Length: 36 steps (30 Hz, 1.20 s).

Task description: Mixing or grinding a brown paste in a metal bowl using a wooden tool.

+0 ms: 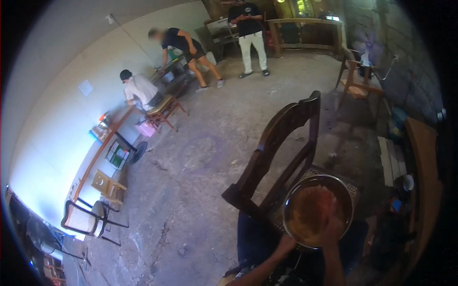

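A round metal bowl (287,211) rests on the woven cane seat (352,188) of a dark wooden chair (282,119). Inside it lies a yellowish-brown mixture (300,223), too blurred to name. At the bowl's near left rim, my left hand (287,243) holds the edge. My right hand (330,218) reaches over the near rim into the bowl. Its fingers blur into a reddish patch at the mixture, so their grip and anything in them are hidden.
Along the left wall runs a narrow wooden counter (103,144), with a person (141,91) seated there. Another person (182,43) leans over a bench; a third person (250,32) stands at the back. A wooden armchair (357,80) bears a fan (365,57). Planks (391,161) lie right.
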Tool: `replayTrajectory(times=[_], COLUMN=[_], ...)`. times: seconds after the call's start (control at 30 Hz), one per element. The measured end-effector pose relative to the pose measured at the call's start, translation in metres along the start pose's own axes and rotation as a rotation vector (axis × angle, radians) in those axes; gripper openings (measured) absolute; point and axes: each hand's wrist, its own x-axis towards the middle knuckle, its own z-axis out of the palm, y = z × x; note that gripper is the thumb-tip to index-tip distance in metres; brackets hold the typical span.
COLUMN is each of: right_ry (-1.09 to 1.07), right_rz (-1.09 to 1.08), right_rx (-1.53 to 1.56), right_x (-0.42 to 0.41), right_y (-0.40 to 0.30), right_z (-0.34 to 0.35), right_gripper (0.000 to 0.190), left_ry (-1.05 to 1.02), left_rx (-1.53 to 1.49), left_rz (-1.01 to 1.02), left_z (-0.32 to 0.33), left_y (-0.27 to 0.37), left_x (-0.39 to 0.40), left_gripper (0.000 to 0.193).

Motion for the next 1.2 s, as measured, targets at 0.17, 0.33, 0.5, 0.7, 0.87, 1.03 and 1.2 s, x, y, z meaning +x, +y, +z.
replayTrajectory(times=[0.17,0.33,0.5,0.7,0.87,1.03,1.2], right_ry=[-0.544,-0.153,-0.265,-0.303,-0.044,-0.312,-0.202], right_rz=[0.148,0.026,0.006,-0.021,-0.125,-0.012,-0.031], right_rx=[-0.194,-0.046,-0.063,-0.138,-0.019,-0.192,-0.135], right_x=[0.011,0.005,0.032,0.010,0.017,0.005,0.031], right_y=[-0.002,0.005,-0.022,0.007,-0.023,0.031,-0.002], right_z=[0.013,0.013,-0.002,0.010,-0.009,0.031,-0.006], right_gripper=[0.064,0.064,0.066,0.064,0.063,0.067,0.067], left_ry=[0.310,0.204,-0.183,0.367,-0.163,0.290,0.276], left_rx=[0.033,0.240,0.277,0.224,0.022,0.046,0.116], left_rz=[0.066,0.113,-0.027,0.007,-0.201,-0.025,0.019], left_z=[-0.006,0.013,-0.066,-0.011,-0.033,-0.017,0.017], left_y=[0.040,-0.044,0.010,0.047,0.048,0.077,0.003], left_x=[-0.036,0.005,0.032,-0.018,-0.004,-0.023,-0.008], left_gripper=[0.071,0.076,0.069,0.070,0.065,0.073,0.079])
